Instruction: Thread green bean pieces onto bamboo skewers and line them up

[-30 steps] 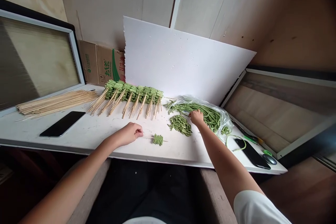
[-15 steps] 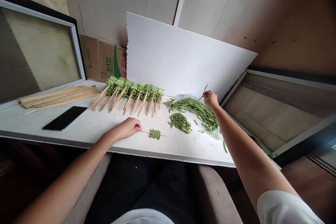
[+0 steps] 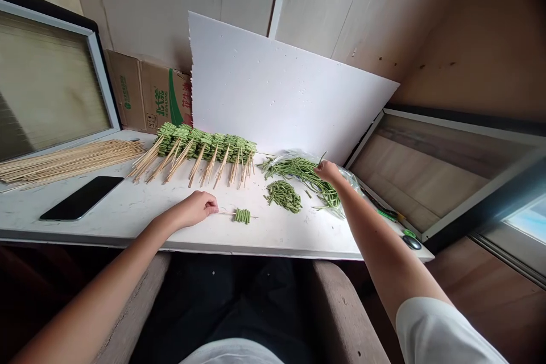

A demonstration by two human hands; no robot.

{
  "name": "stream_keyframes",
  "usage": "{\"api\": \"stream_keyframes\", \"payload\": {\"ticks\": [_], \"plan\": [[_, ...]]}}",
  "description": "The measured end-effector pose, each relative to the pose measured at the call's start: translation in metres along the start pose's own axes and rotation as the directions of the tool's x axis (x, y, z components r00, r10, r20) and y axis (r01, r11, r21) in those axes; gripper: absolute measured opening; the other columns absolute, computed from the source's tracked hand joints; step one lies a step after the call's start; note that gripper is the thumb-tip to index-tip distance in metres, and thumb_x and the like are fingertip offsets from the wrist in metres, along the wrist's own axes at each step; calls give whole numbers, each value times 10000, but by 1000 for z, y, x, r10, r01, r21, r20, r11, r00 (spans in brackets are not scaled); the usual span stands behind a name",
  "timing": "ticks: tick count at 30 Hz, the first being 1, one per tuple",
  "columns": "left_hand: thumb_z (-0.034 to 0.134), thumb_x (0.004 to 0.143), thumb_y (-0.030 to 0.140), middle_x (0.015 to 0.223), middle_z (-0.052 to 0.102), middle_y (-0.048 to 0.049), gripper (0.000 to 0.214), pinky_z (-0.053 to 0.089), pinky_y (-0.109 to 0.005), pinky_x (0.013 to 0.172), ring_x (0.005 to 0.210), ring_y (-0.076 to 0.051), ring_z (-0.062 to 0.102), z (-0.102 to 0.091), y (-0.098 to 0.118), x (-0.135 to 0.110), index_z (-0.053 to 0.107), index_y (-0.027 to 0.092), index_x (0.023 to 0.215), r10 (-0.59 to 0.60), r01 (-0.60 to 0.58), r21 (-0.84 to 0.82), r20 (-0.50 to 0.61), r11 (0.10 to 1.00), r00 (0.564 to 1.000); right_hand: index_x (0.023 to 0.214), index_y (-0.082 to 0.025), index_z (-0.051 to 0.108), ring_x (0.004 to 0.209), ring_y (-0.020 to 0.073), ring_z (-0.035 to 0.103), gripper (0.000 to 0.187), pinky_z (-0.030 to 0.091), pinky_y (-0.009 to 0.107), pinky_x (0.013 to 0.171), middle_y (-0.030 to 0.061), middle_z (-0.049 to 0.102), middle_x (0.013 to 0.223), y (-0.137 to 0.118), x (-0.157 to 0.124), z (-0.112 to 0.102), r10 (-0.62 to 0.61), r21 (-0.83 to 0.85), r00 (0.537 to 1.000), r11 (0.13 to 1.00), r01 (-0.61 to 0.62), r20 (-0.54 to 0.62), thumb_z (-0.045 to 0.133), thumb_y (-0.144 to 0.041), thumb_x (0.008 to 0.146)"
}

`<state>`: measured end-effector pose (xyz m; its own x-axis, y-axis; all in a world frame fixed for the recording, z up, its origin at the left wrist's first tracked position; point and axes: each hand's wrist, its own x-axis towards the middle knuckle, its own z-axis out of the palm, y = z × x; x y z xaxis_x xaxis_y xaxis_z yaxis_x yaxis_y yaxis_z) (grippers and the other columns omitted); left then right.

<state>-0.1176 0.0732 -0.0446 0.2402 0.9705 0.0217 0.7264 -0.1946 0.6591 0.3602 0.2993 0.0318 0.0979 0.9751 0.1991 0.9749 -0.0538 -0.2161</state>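
My left hand is closed in a pinch on the blunt end of a bamboo skewer, held low over the table. Short cut pieces of green bean are threaded side by side on it, with the tip poking out to the right. My right hand is closed over the heap of long green beans, which lies on a clear plastic bag. One thin bean end sticks up from its fingers. Between the hands lies a pile of cut bean pieces.
Filled skewers lie stacked at the back, sticks toward me. Bare skewers and a black phone are on the left. A white board and a cardboard box stand behind. At the right edge is a dark rounded object.
My right hand has come down slightly toward the heap, and less of the bean shows above its fingers. My left hand keeps its hold on the skewer. The view has turned a little right.
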Motion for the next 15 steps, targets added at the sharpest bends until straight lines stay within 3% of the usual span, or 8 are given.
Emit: {"api": "stream_keyframes", "payload": {"ticks": [8,12,15], "plan": [[627,835,569,838,760,-97,385,479,-329,708,819,-296,690,6,-16,7,772,212,832,-11,11,-9,6,1000,1000,829,-126,781,694,280,708,103,573,400,717,149,695,699,33,-25,14,224,-74,954,974,-213,199,732,-216,844],[646,800,621,747,720,-79,420,484,-317,670,737,-276,673,6,-18,9,761,217,800,3,-4,-7,-10,1000,1000,855,-146,772,681,267,694,195,567,388,687,127,670,691,38,-31,8,184,-79,957,982,-170,223,746,-331,911],[650,791,645,719,698,-76,434,485,-320,653,715,-277,664,6,-20,9,755,224,786,12,-12,-8,-12,1000,1000,978,-160,771,808,270,723,297,591,380,750,118,717,845,34,-31,6,88,-68,973,995,-75,214,699,-448,987]]}}
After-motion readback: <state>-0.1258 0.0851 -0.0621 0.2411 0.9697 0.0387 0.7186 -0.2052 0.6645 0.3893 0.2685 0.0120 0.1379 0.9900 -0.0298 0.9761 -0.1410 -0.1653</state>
